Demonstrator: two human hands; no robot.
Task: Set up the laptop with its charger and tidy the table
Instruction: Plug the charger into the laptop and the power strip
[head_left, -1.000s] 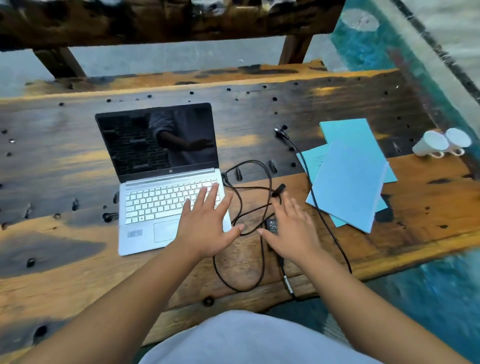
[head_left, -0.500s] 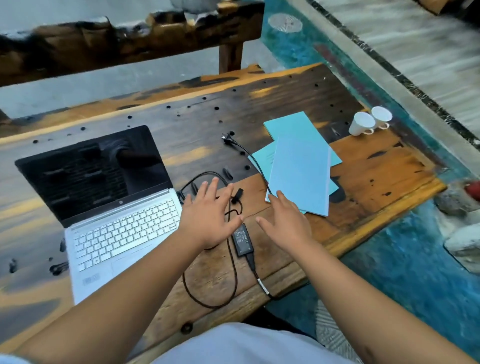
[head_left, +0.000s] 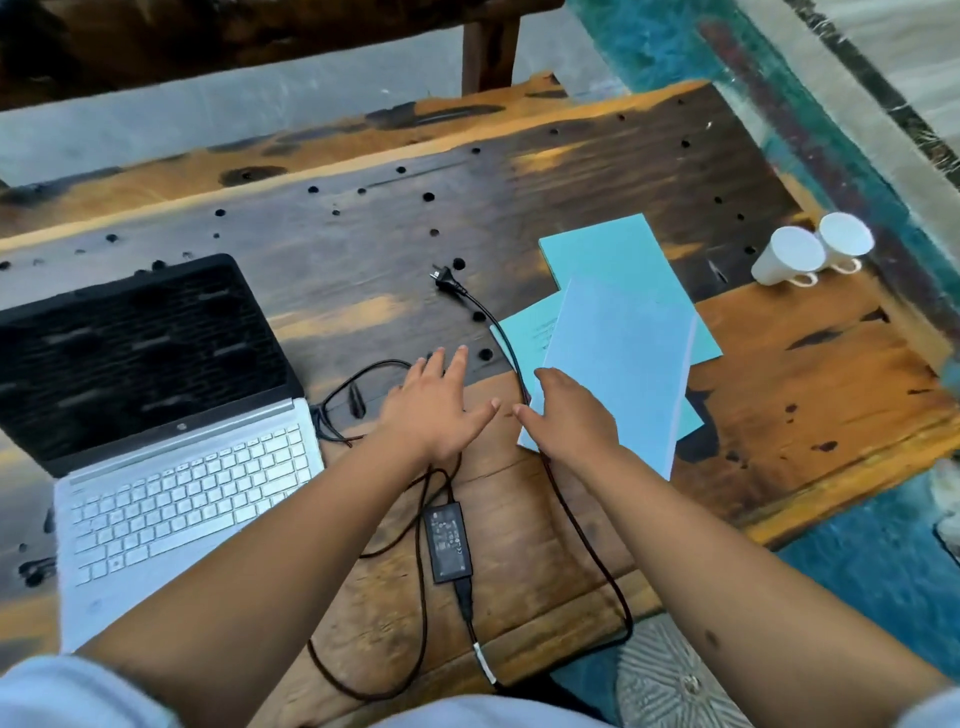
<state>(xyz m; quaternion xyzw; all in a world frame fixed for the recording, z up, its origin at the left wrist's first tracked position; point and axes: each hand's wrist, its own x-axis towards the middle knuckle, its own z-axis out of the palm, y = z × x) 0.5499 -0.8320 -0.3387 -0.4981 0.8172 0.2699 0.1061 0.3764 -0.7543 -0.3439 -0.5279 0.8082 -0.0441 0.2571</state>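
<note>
The laptop (head_left: 171, 441) sits open on the wooden bench (head_left: 810, 395), its screen dark and its silver keyboard facing the person. Just right of the laptop lies the charger brick (head_left: 448, 542), flat on the bench with its label up. The charger's cable (head_left: 587, 540) loops around the brick and over the near edge of the bench, and one run leads up to the plug (head_left: 444, 278), which lies loose on the bench beyond the laptop's right side.

The left hand (head_left: 434, 410) hovers right of the laptop screen, above the brick, fingers spread and straight; its grip is open and holds nothing. The right hand (head_left: 569, 415) is further right of the laptop, fingers extended with the grip open, lying over the near corner of the blue papers (head_left: 623, 353) (whether it actually touches them cannot be told). The cable passes beneath this hand.

The blue papers form an untidy overlapping stack well right of the laptop. Farther right still, near the bench's edge, two white cups (head_left: 810, 257) lie on their sides, touching each other.
</note>
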